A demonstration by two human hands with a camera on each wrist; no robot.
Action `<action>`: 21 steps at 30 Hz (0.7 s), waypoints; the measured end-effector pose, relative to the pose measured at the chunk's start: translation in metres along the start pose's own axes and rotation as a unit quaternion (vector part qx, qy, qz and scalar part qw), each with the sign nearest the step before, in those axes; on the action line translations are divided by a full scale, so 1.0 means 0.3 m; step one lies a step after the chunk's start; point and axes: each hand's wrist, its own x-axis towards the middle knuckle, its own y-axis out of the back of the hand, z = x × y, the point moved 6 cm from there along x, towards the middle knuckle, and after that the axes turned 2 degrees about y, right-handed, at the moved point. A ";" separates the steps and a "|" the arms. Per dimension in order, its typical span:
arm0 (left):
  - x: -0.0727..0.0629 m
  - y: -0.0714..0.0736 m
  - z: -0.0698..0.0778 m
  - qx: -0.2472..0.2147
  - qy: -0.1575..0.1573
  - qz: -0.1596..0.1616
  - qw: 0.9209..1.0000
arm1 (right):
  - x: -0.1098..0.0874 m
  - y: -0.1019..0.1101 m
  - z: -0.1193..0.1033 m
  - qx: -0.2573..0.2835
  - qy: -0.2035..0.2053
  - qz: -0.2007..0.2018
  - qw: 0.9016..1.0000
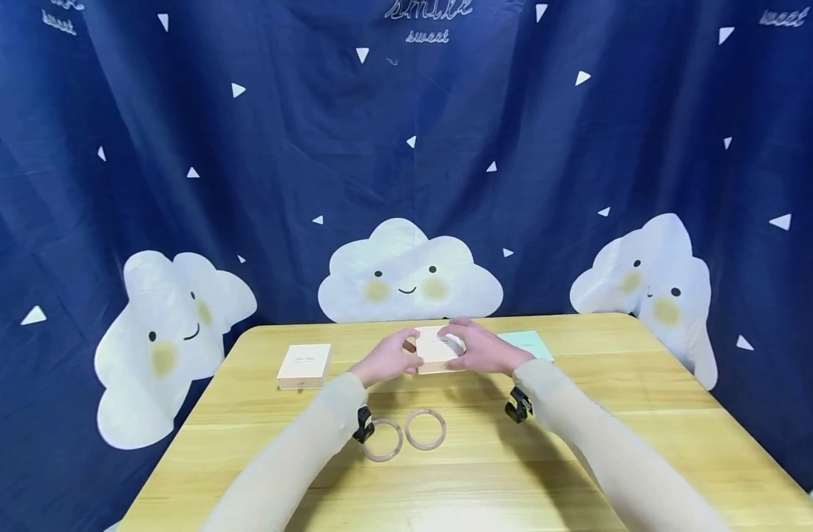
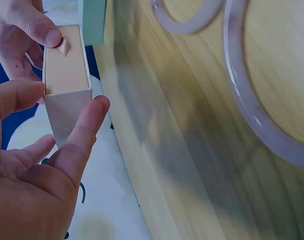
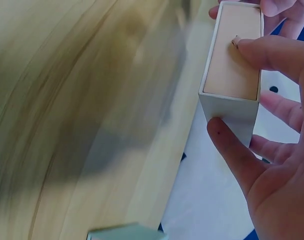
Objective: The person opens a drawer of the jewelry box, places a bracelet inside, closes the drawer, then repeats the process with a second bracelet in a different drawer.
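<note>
Both hands hold a white drawer box (image 1: 434,348) with a peach-coloured inner face, over the far middle of the table. My left hand (image 1: 392,356) grips its left end, fingers curved around the edges. Around the right end are the fingers of my right hand (image 1: 478,346). In the right wrist view, one right fingertip touches the small ribbon tab (image 3: 236,42) on the peach face (image 3: 234,70). The drawer sits flush inside its sleeve. Two pale purple bangles, a left one (image 1: 399,442) and a right one (image 1: 444,430), lie on the table nearer me.
Another white box (image 1: 304,363) lies on the left of the wooden table (image 1: 646,414). A mint-green box (image 1: 528,343) lies just right of my right hand, partly hidden by it. A dark blue curtain (image 1: 280,148) with clouds hangs behind the table's far edge.
</note>
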 end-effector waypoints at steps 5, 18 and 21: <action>-0.014 0.023 -0.021 0.010 0.005 0.006 1.000 | 0.039 -0.039 -0.018 -0.008 0.006 -0.008 1.000; -0.003 0.050 -0.078 0.057 0.014 0.025 0.998 | 0.091 -0.099 -0.027 0.001 0.014 -0.015 1.000; -0.004 0.056 -0.085 0.060 0.021 0.028 0.998 | 0.106 -0.117 -0.017 0.001 0.009 -0.018 1.000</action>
